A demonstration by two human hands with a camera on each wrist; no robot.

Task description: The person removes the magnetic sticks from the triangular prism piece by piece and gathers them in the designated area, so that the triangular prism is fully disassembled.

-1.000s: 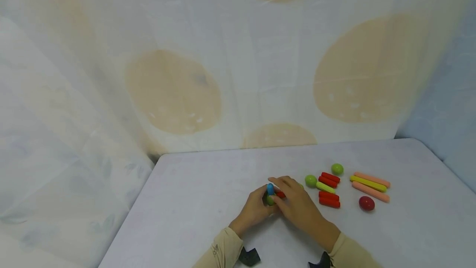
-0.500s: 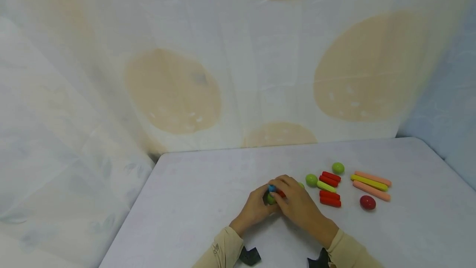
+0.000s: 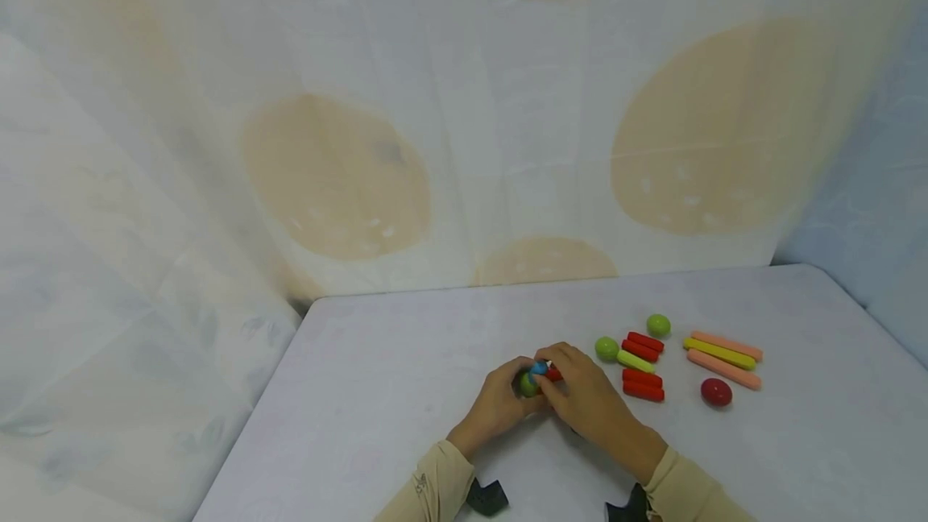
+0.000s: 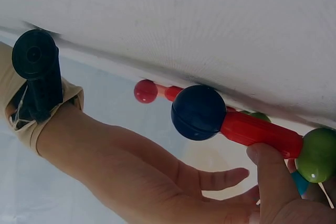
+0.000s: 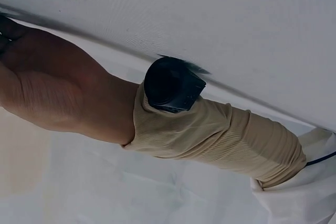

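At the near edge of the surface (image 3: 377,393), two beige sleeves (image 3: 435,486) come in, each with a black wrist camera. The left hand (image 3: 495,408) and the right hand (image 3: 590,401) meet just past them, near the middle of the surface. Between their fingertips sits a small toy piece: a green ball (image 3: 528,383), a blue ball (image 3: 539,367) above it and a short red stick (image 3: 554,374) running to the right. The left wrist view shows the red stick joined to a dark blue ball (image 4: 198,112) at one end and the green ball at the other, with the left thumb pressed against the stick, so the left grip pinches the piece. The right fingers curl over the top of it and touch it.

To the right, apart from the hands, loose parts lie on the surface: two green balls (image 3: 606,348), several red sticks (image 3: 642,390), a yellow-green stick (image 3: 635,362), a red ball (image 3: 716,391), and farther right pink sticks (image 3: 723,369) with a yellow one between.

Beyond the far edge hangs a pale curtain (image 3: 464,119) with large tan circles.
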